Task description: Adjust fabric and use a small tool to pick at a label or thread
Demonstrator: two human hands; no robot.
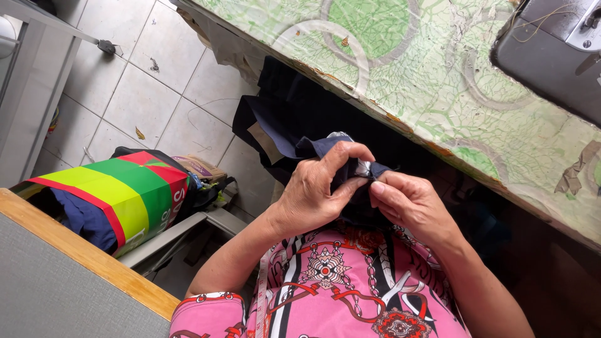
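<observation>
My left hand point(316, 191) and my right hand point(410, 203) meet over my lap, both pinching a bunched piece of dark navy fabric point(294, 122). The left fingers curl over the top of the bunch, and the right thumb and forefinger grip its right side. A small grey-white patch of cloth point(362, 166) shows between the fingertips. The rest of the navy fabric hangs down from under the table edge. A tape measure point(263, 294) hangs over my pink patterned top.
A table with a worn green patterned cover point(426, 75) runs along the upper right. A grey sewing machine point(551, 50) sits at its top right corner. A red, yellow and green bag point(119, 194) stands on the tiled floor point(144, 94) to the left, and a wood-edged grey surface point(56, 281) lies at the lower left.
</observation>
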